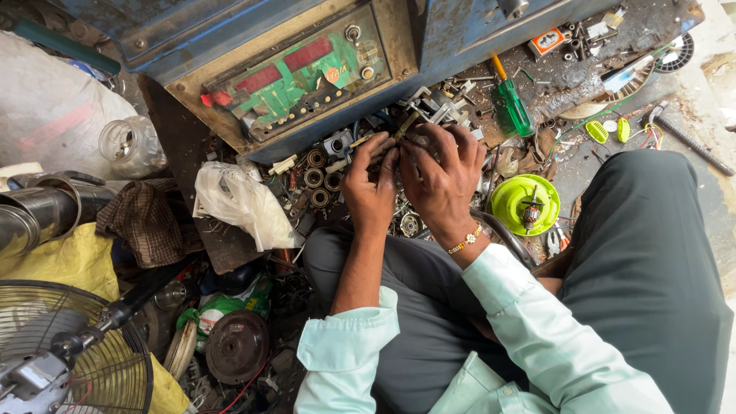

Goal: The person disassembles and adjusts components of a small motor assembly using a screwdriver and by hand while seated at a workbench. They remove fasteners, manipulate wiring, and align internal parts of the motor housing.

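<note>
Seen from above, a seated person's left hand (370,188) and right hand (441,176) meet, fingers closed round a small metal part (406,126) above a floor littered with bearings (316,178). Work appears midway; the green screwdriver (512,107) lies unused nearby.

1. A blue metal cabinet (475,31) fills the top, with a worn panel (295,73) on its front showing a green circuit board and red strips.
2. The floor (713,192) is grey, stained concrete, bare at the right edge.
3. On the left lie a white sack (46,115), a clear jar (130,146), steel tins (34,211), a checked cloth (146,218) and a yellow sheet (65,261).
4. A wire fan guard (73,349) sits in the lower left corner.
5. A white plastic bag (241,203) rests on a dark board.
6. Light is bright, even daylight.
</note>
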